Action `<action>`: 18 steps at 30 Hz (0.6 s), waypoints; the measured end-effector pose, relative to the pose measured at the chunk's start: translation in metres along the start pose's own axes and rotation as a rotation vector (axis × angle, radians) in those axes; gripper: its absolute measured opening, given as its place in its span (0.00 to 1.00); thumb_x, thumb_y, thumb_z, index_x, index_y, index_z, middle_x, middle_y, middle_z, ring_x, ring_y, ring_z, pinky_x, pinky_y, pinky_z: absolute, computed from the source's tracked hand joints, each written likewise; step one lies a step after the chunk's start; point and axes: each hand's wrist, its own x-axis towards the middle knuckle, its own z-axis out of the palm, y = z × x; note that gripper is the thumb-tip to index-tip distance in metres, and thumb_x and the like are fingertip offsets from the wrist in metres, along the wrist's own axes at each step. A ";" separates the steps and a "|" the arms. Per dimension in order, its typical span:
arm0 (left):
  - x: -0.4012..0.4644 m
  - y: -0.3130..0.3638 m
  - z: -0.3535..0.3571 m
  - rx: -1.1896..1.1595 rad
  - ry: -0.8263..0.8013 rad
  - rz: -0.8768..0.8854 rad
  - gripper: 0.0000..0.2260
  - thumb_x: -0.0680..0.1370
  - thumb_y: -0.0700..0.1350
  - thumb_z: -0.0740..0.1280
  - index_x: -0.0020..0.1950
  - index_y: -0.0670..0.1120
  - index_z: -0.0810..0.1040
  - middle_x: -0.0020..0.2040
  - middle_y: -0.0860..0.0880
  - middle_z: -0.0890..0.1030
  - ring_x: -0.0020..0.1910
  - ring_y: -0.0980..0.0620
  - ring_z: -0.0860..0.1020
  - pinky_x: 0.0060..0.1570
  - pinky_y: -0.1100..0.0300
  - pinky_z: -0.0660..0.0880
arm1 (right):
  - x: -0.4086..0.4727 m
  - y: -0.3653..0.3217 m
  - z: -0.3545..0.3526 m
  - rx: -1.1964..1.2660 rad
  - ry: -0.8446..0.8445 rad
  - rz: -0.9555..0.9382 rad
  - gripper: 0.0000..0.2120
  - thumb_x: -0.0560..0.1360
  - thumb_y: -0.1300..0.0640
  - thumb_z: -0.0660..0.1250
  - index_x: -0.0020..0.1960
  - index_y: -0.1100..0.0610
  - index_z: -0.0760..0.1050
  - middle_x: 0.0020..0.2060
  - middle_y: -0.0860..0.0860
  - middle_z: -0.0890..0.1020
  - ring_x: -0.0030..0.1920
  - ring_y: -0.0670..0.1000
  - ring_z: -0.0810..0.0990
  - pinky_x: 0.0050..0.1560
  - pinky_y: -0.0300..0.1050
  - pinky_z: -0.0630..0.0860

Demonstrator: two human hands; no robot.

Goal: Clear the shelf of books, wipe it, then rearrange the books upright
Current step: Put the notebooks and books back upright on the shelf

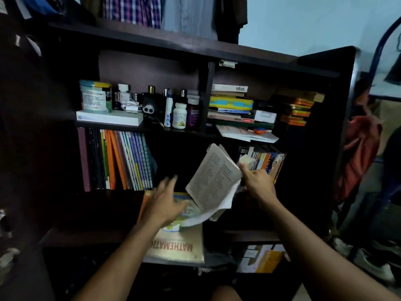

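Note:
A dark wooden bookshelf [104,198] fills the view. My right hand [258,183] grips a worn, coverless book [213,179] with loose pages, holding it tilted in front of the middle shelf. My left hand [167,200] reaches forward with fingers spread, resting on a flat stack of books [191,210]. A Mathematics textbook [180,246] lies flat under that stack, jutting over the shelf edge. Upright books [121,159] lean at the left of the middle shelf; another upright group [264,160] stands at the right, behind my right hand.
The upper shelf holds bottles and a tin [95,96] on the left and flat piles of books [232,105] on the right. More books [260,259] lie on the bottom shelf. Clothes [152,11] hang above; an orange bag [360,148] hangs at the right.

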 end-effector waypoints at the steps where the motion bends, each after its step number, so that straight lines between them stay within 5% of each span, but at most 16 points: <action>1: 0.002 0.013 0.003 -0.159 -0.043 0.071 0.43 0.76 0.61 0.71 0.82 0.59 0.49 0.82 0.50 0.54 0.79 0.45 0.57 0.72 0.47 0.64 | 0.004 0.003 0.001 0.006 0.017 0.009 0.37 0.73 0.26 0.58 0.32 0.59 0.82 0.29 0.53 0.84 0.32 0.56 0.84 0.40 0.57 0.84; 4: -0.005 0.052 0.011 -0.460 -0.117 0.296 0.44 0.72 0.64 0.74 0.80 0.67 0.49 0.80 0.56 0.58 0.78 0.51 0.61 0.71 0.46 0.66 | 0.009 0.007 0.005 0.058 0.030 0.037 0.37 0.73 0.26 0.59 0.31 0.60 0.82 0.28 0.52 0.83 0.31 0.55 0.84 0.38 0.54 0.81; 8: -0.011 0.072 0.019 -0.168 0.206 0.710 0.48 0.67 0.72 0.73 0.80 0.62 0.53 0.75 0.57 0.62 0.71 0.54 0.67 0.68 0.49 0.69 | 0.010 0.005 0.010 0.132 0.015 0.000 0.32 0.78 0.32 0.61 0.29 0.57 0.68 0.24 0.50 0.70 0.27 0.52 0.70 0.32 0.46 0.63; 11: -0.016 0.081 0.020 -0.295 0.306 0.874 0.45 0.67 0.71 0.74 0.78 0.55 0.62 0.71 0.48 0.67 0.66 0.48 0.73 0.61 0.47 0.75 | 0.013 0.006 0.019 0.243 0.018 0.000 0.26 0.79 0.35 0.60 0.40 0.58 0.72 0.35 0.53 0.76 0.35 0.53 0.74 0.35 0.47 0.66; 14: -0.030 0.086 0.032 -0.009 0.465 1.141 0.36 0.72 0.64 0.75 0.74 0.53 0.65 0.68 0.45 0.69 0.60 0.47 0.75 0.55 0.53 0.74 | 0.012 -0.002 0.020 0.280 0.054 0.006 0.17 0.82 0.43 0.61 0.51 0.57 0.70 0.41 0.52 0.77 0.39 0.49 0.75 0.35 0.46 0.67; 16: -0.026 0.076 0.042 0.230 0.625 1.103 0.27 0.75 0.47 0.73 0.72 0.55 0.68 0.63 0.45 0.69 0.54 0.45 0.74 0.47 0.52 0.72 | 0.012 -0.004 0.020 0.312 0.054 -0.055 0.11 0.84 0.48 0.58 0.56 0.55 0.68 0.42 0.50 0.76 0.39 0.49 0.76 0.36 0.47 0.72; 18: -0.010 0.065 0.044 0.292 0.715 0.868 0.19 0.73 0.38 0.66 0.62 0.53 0.76 0.54 0.46 0.70 0.47 0.42 0.74 0.42 0.51 0.69 | 0.011 -0.003 0.022 0.357 0.043 -0.117 0.07 0.85 0.50 0.55 0.59 0.51 0.67 0.45 0.49 0.77 0.44 0.53 0.79 0.43 0.54 0.78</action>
